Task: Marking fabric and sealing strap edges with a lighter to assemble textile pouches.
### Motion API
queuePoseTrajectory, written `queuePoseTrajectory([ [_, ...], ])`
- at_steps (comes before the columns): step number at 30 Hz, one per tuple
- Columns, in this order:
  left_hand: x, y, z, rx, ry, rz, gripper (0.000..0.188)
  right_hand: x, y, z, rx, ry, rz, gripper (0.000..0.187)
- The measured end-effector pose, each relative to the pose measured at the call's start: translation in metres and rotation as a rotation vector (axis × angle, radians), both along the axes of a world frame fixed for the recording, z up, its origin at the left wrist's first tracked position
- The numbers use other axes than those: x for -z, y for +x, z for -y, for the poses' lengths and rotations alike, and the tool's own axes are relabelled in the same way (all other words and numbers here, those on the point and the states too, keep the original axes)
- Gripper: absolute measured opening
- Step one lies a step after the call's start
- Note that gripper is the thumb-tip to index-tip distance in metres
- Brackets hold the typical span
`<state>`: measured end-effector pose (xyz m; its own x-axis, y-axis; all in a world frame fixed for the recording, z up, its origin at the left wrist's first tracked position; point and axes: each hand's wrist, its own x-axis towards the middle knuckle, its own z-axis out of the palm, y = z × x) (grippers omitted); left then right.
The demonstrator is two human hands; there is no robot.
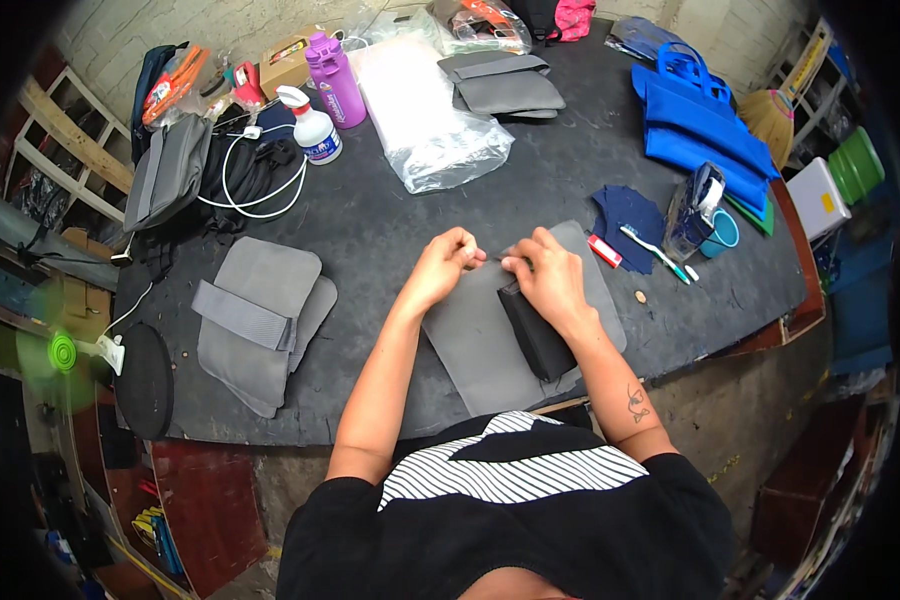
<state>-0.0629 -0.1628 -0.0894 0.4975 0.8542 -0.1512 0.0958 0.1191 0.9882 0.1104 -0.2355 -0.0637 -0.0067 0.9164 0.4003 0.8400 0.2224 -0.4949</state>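
Note:
A flat grey fabric panel [470, 345] lies on the dark table in front of me, under both my hands. At its far edge my left hand [450, 264] is closed in a pinch, thumb against fingers. Close to its right, my right hand [548, 274] also pinches. Whatever sits between the fingertips is too small to make out, and a narrow gap parts the two hands. Beneath my right wrist a long black padded fabric piece [538, 340] rests on the panel, partly covered by the wrist.
Stacked grey panels with a strap [245, 312] lie at left. Farther back stand a spray bottle [313, 128], a purple bottle [336, 80] and a clear plastic bag [440, 150]. To the right are a toothbrush [650, 250], blue cloth [632, 218], a teal cup [720, 232] and a blue bag [705, 120].

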Motion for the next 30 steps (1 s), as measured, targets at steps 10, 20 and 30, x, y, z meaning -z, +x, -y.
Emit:
queuePoseTrajectory([
  [10, -0.020, -0.017, -0.033, 0.011, 0.393, -0.141, 0.005, 0.021, 0.109, -0.004, 0.309, -0.158, -0.452, 0.052],
  [20, -0.034, 0.009, -0.059, -0.577, 0.933, 0.015, 0.011, 0.076, 0.093, -0.010, 0.106, -0.191, -0.685, 0.027],
  [30, 0.039, 0.044, 0.024, -0.300, 0.814, -0.179, 0.012, 0.086, 0.089, -0.038, 0.379, -0.298, -0.865, 0.020],
])
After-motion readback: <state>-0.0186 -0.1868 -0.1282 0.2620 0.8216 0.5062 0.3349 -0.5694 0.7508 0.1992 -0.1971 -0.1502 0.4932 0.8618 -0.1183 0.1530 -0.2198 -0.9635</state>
